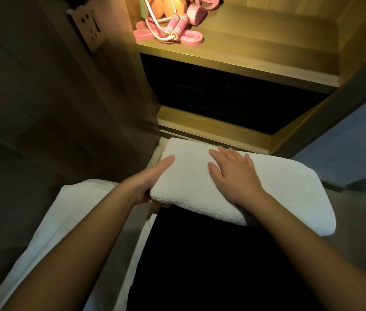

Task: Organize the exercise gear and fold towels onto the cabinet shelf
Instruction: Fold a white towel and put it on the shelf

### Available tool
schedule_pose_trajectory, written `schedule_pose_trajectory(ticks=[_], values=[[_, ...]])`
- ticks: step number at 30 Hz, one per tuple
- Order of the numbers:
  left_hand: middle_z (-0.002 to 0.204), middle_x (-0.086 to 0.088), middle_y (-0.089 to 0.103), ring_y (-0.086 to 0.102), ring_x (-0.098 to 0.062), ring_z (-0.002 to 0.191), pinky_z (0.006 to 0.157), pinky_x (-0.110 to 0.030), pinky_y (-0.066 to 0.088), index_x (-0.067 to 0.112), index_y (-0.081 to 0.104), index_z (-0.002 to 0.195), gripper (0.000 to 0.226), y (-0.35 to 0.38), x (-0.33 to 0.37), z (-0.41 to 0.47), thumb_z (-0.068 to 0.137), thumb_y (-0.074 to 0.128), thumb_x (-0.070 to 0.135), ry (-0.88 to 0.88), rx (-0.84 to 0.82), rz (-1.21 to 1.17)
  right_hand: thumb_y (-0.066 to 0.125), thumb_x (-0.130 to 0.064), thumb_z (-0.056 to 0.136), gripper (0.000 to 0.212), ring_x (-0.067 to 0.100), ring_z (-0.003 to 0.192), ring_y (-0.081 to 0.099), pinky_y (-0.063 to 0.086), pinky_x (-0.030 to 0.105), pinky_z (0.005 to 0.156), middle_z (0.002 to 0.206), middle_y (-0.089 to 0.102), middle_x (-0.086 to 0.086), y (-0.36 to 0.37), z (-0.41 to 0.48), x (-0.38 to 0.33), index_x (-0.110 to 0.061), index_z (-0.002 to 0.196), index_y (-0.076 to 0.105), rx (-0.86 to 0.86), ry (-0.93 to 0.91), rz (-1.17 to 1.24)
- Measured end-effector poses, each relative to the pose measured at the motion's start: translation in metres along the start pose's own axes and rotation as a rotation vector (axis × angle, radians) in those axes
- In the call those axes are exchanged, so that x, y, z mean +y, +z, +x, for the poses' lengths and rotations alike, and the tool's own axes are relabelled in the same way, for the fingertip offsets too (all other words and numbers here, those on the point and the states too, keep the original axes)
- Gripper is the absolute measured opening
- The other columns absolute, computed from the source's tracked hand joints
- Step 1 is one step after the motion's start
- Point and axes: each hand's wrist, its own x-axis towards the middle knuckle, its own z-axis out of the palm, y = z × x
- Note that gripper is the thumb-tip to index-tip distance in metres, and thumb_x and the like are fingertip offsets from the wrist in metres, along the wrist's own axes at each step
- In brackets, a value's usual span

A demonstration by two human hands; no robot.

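Towel [289, 194], white and already folded into a thick oblong, lies low in front of the cabinet [213, 126], across a dark surface [200, 254] that I cannot make out. Its long axis runs crosswise, from far left to near right, so 1 long edge faces the cabinet.

The left hand [152, 185] holds the towel's left end: 1 digit lies straight along the top, and the others curl under the near corner, pinching the layers. The right hand [233, 173] rests flat on top near the middle, fingers [218, 151] spread and pointing toward the cabinet. Neither hand reaches the right end, which juts out past the right wrist.

The lit shelf [267, 48] is ahead of and above both hands. A pink jump rope [175, 25] and pink bands [191, 40] sit on its left part, with orange items behind them too cropped to identify; the bare wood is to the right.

Folding looks finished for this towel, so the likely next step is lifting it up and forward onto that right part. I judge that the right hand would need to shift rightward or slide underneath, or the free end may sag and open the fold.

A second white cloth [54, 209] lies under the left forearm, probably still to be folded.
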Motion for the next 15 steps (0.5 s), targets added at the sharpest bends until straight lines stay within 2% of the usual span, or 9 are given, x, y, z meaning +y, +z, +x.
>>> schedule_pose_trajectory(ticks=[2,5,7,9,10,12,13,15], values=[[0.107,-0.005,0.07,0.067,-0.022,0.096,0.079,-0.035,0.053,0.015,0.064,0.112,0.054,0.008,-0.003,0.009,0.09,0.051,0.062,0.159,0.185,0.173,0.02,-0.05,0.101,0.054,0.02,0.15,0.013,0.002,0.049,0.12,0.162,0.021,-0.002,-0.001,-0.002,0.001,-0.033,0.152,0.028,0.001,-0.002,0.005],[0.104,-0.004,0.063,0.061,-0.018,0.094,0.076,-0.034,0.049,0.018,0.059,0.1,0.047,0.009,-0.019,0.012,0.094,0.041,0.061,0.302,0.36,0.406,0.015,-0.054,0.099,0.057,0.021,0.151,0.01,0.0,0.049,0.12,0.163,0.018,-0.002,0.0,-0.007,0.0,-0.035,0.152,0.023,-0.008,-0.027,-0.041],[0.114,-0.002,0.061,0.059,-0.018,0.1,0.08,-0.035,0.05,0.019,0.053,0.118,0.049,0.007,-0.018,0.008,0.095,0.039,0.06,0.346,0.474,0.572,0.011,-0.056,0.099,0.058,0.021,0.151,0.006,-0.002,0.05,0.12,0.164,0.013,-0.003,0.0,-0.006,-0.001,-0.037,0.153,0.018,-0.041,-0.028,-0.062],[0.132,0.0,0.054,0.054,-0.019,0.115,0.09,-0.037,0.049,0.022,0.042,0.137,0.051,0.012,-0.002,0.004,0.097,0.043,0.054,0.563,0.624,0.732,0.01,-0.055,0.1,0.057,0.021,0.152,0.001,-0.004,0.05,0.121,0.165,0.006,-0.004,-0.003,-0.003,0.0,-0.038,0.154,0.012,-0.089,-0.021,-0.049],[0.138,0.002,0.051,0.05,-0.019,0.123,0.097,-0.04,0.046,0.023,0.04,0.141,0.052,0.021,0.009,0.002,0.097,0.045,0.051,0.708,0.665,0.778,0.009,-0.055,0.1,0.057,0.02,0.152,-0.002,-0.005,0.05,0.121,0.165,0.003,-0.005,-0.005,-0.002,0.001,-0.039,0.155,0.009,-0.111,-0.026,-0.044],[0.144,0.003,0.048,0.044,-0.017,0.132,0.112,-0.046,0.035,0.023,0.041,0.143,0.051,0.047,0.028,-0.001,0.099,0.041,0.048,0.873,0.617,0.896,0.006,-0.056,0.1,0.057,0.019,0.151,-0.006,-0.007,0.051,0.12,0.164,-0.002,-0.007,-0.007,-0.004,0.002,-0.039,0.155,0.003,-0.143,-0.043,-0.043],[0.147,0.002,0.047,0.039,-0.017,0.136,0.117,-0.048,0.026,0.023,0.041,0.145,0.051,0.061,0.033,0.001,0.1,0.035,0.048,0.87,0.559,1.003,0.005,-0.055,0.1,0.057,0.018,0.151,-0.007,-0.008,0.052,0.12,0.164,-0.004,-0.007,-0.008,-0.006,0.003,-0.039,0.155,0.001,-0.15,-0.042,-0.047],[0.158,-0.002,0.03,0.022,-0.019,0.147,0.121,-0.05,0.01,0.025,0.032,0.15,0.057,0.084,0.036,0.009,0.101,0.023,0.052,0.724,0.432,1.247,0.003,-0.056,0.099,0.058,0.018,0.151,-0.008,-0.008,0.054,0.119,0.164,-0.007,-0.009,-0.011,-0.013,0.015,-0.038,0.155,-0.002,-0.17,0.017,-0.091]])
